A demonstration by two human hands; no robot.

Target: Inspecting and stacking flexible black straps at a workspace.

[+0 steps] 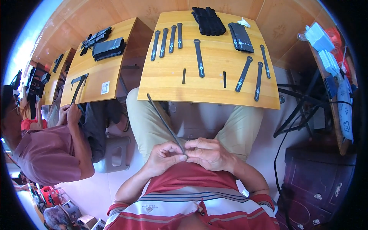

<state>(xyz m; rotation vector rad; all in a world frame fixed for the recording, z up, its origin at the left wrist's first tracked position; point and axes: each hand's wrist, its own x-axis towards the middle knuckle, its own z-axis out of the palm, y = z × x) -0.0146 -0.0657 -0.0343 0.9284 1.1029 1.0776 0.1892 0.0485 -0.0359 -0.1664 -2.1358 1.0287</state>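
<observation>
- Head view: left hand (pixel 165 158) and right hand (pixel 210 154) are close together, pinching the low end of a long dark strap (pixel 168 129).
- The strap is above the lap, and its other end points toward the table (pixel 165 84).
- On the table are eight loose straps (pixel 199 57), two little black strips (pixel 184 76) and two dark piles (pixel 209 21).
- Another person (pixel 53 153) sits off to the left.

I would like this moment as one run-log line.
left hand: pinching strap | right hand: at strap's near end | table: more straps
</observation>
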